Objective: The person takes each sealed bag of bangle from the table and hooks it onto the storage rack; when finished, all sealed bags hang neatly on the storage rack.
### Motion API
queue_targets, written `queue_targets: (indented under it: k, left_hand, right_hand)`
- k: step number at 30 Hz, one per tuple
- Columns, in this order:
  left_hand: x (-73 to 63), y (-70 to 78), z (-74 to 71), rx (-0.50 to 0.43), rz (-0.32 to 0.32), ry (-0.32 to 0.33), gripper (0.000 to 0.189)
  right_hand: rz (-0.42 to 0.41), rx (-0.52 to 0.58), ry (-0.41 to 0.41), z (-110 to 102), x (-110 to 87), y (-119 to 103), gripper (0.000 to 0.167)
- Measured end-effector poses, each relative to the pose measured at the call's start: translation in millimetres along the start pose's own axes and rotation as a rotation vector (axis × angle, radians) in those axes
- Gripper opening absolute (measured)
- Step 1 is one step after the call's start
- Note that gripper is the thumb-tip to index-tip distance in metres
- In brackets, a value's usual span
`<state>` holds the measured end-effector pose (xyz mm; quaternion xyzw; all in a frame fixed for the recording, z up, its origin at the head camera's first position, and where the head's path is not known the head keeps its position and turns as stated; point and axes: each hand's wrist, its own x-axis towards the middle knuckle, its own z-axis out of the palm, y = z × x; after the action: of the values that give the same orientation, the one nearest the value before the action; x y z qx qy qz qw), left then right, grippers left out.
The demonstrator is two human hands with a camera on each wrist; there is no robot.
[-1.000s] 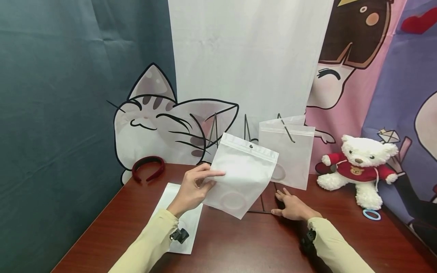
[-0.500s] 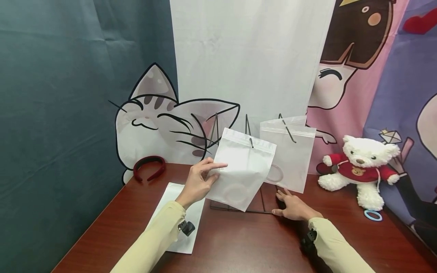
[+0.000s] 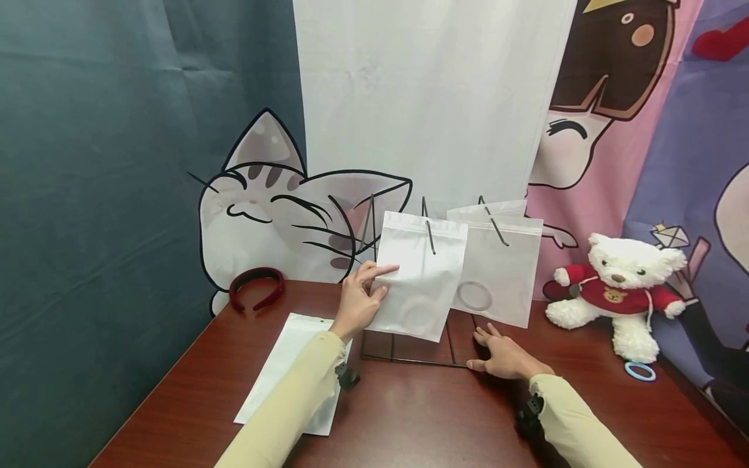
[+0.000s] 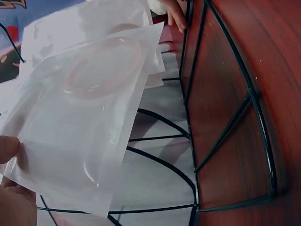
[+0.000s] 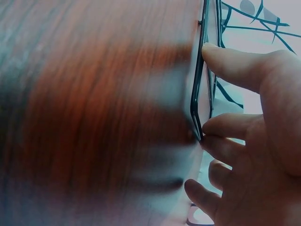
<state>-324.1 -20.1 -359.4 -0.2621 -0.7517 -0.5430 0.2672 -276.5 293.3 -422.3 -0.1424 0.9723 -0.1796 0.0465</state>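
Observation:
A white zip bag [image 3: 418, 279] hangs by the hole in its top strip on the middle hook of a black wire rack [image 3: 421, 362]. A ring shape shows through its lower part. My left hand [image 3: 359, 299] pinches the bag's left edge between thumb and fingers; in the left wrist view the thumb [image 4: 8, 148] lies on its face. My right hand [image 3: 506, 354] rests at the front right corner of the rack's base. In the right wrist view its thumb touches the wire frame [image 5: 197, 89], and the fingers are spread beside the corner.
More white bags [image 3: 503, 273] hang on the right hook, one with a ring inside. Another white bag [image 3: 292, 370] lies on the table under my left forearm. Behind are a red headband [image 3: 257, 286], a white teddy bear [image 3: 623, 286] and a blue ring [image 3: 640, 371].
The held bag has slid further back along the middle hook and now hangs straighter. My left hand has moved right and up with it. The right hand stays in place.

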Motion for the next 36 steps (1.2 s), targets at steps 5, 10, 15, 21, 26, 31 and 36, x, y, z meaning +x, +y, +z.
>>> queue_targets:
  k: [5, 10, 15, 21, 26, 31, 36]
  left_hand:
    - [8.6, -10.4, 8.9, 0.052, -0.017, 0.026, 0.046]
    - [15.9, -16.5, 12.3, 0.069, -0.045, 0.033, 0.046]
    - [23.3, -20.8, 16.2, 0.066, -0.047, 0.050, 0.045]
    - [29.1, -22.1, 24.3, -0.050, -0.102, 0.037, 0.047]
    - [30.4, -24.4, 28.5, -0.092, -0.130, 0.047, 0.048]
    - [29.3, -31.7, 28.5, -0.063, -0.151, 0.053, 0.049]
    - [28.8, -37.0, 25.3, -0.027, -0.163, 0.026, 0.050]
  right_hand:
    - [0.004, -0.008, 0.006, 1, 1.2, 1, 0.079]
    - [0.002, -0.014, 0.007, 1, 2.8, 0, 0.080]
    - [-0.015, -0.031, 0.013, 2, 3.7, 0, 0.079]
    - [0.000, -0.007, 0.000, 1, 2.8, 1, 0.080]
    - [0.007, -0.001, -0.009, 0, 2.4, 2, 0.081]
    - [0.014, -0.006, -0.011, 0, 2.5, 1, 0.080]
    - [0.019, -0.012, -0.014, 0, 2.5, 0, 0.080]
